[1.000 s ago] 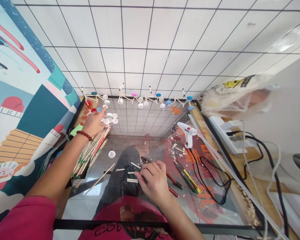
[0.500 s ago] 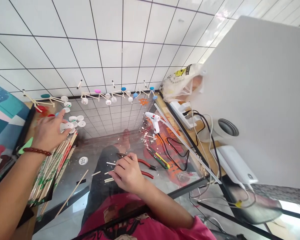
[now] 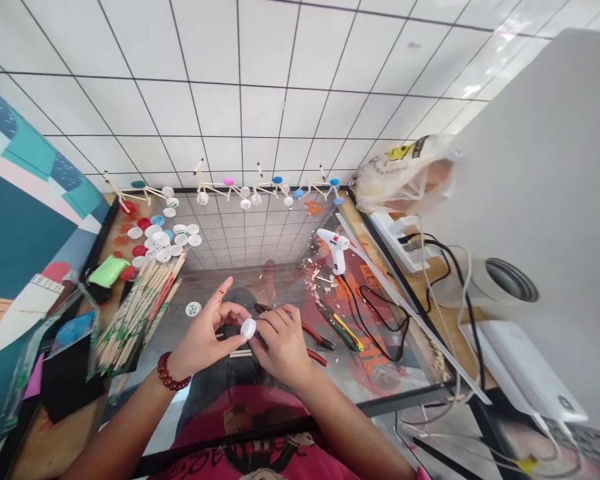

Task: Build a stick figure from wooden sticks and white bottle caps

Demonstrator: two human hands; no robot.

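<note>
A white plastic bottle cap (image 3: 248,328) sits between my two hands above the glass tabletop (image 3: 240,280). My left hand (image 3: 205,337) pinches its near side between thumb and fingers, with the index finger raised. My right hand (image 3: 280,345) presses its curled fingers against the other side. Under my right hand lie red-handled pliers (image 3: 314,335), partly hidden. A few short cut sticks (image 3: 240,353) rest just below the cap. To the left, a flat white cap (image 3: 193,309) lies on the glass.
At the far left stand a heap of coloured bottle caps (image 3: 163,240) and a bundle of wooden sticks (image 3: 135,320). Stick-and-cap models (image 3: 245,190) line the far edge. A white glue gun (image 3: 336,251), its black cable, and wood shavings lie to the right.
My left hand has left the cap heap and come to the middle, bringing a white cap to my right hand. My head has turned back toward the left.
</note>
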